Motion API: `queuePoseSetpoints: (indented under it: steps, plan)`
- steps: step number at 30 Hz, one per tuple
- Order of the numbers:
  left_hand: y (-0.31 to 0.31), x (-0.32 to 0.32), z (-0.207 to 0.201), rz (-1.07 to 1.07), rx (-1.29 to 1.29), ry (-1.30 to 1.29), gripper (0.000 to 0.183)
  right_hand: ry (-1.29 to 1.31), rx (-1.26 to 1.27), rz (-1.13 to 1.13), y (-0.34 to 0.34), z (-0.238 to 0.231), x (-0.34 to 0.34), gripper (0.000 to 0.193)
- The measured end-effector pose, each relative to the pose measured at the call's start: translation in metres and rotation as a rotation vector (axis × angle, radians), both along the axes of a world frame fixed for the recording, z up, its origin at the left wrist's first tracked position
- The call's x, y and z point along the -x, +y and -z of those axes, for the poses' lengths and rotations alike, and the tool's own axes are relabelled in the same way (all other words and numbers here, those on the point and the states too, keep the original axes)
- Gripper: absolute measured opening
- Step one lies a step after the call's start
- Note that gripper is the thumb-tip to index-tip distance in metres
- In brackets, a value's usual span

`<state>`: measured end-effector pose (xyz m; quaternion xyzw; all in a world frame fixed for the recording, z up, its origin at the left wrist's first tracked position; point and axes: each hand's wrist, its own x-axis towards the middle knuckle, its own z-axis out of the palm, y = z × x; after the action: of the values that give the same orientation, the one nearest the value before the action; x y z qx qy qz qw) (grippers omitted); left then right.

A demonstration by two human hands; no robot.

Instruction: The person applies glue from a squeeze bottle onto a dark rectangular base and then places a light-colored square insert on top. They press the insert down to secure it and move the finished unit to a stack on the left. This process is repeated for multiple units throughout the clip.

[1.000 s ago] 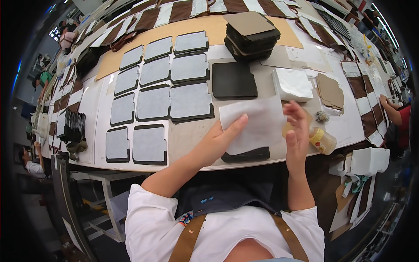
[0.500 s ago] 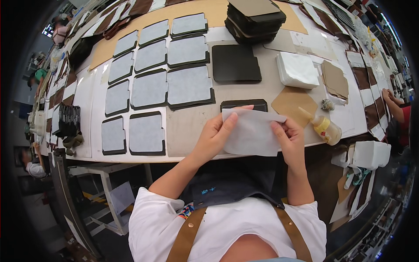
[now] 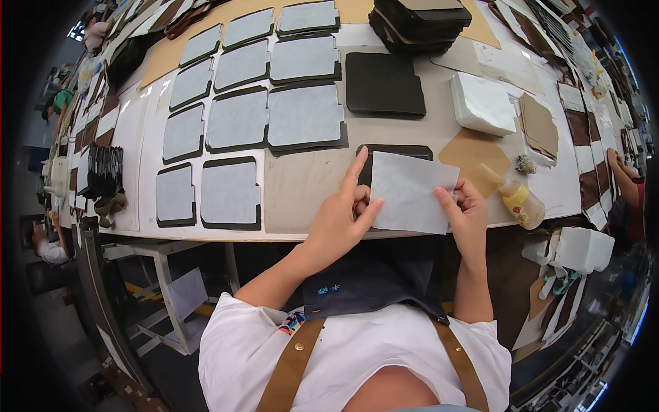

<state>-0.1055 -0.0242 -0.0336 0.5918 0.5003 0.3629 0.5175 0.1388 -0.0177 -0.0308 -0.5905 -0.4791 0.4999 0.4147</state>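
A thin white sheet (image 3: 414, 196) lies over a black panel (image 3: 401, 150) at the table's front edge, hiding most of it; the panel's top strip and left edge show. At the sheet's left edge is my left hand (image 3: 343, 209), thumb and curled fingers pinching it while the forefinger stretches up along the black panel. My right hand (image 3: 468, 216) pinches the sheet's right edge between thumb and fingers. Behind the sheet lies a bare black panel (image 3: 384, 86). To the left, several black panels with pale sheets on them (image 3: 230, 192) lie in rows.
A tall stack of black panels (image 3: 415, 31) stands at the back. On the right are a stack of white sheets (image 3: 482, 106), tan cards (image 3: 539, 130), a tan piece (image 3: 473, 159) and a glue bottle (image 3: 522, 206). Another person's hand (image 3: 616, 165) shows at far right.
The white sheet has moved slightly right and come down over the black panel. My left forefinger has straightened, pointing away from me. The head view has shifted a little.
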Motion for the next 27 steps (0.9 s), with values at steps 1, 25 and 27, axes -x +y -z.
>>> queuePoseSetpoints:
  steps: [1,25,27]
  plan:
    - [-0.002,-0.001,0.001,-0.026,-0.06,0.038,0.072,-0.016,-0.016,0.01,0.001,0.002,0.001,0.012]
    - [0.004,0.005,0.021,-0.107,-0.244,0.338,0.037,-0.588,-0.316,0.007,0.022,0.023,0.018,0.02]
    - [0.004,0.005,0.023,-0.107,-0.247,0.348,0.037,-0.55,-0.378,0.019,0.023,0.023,0.021,0.017]
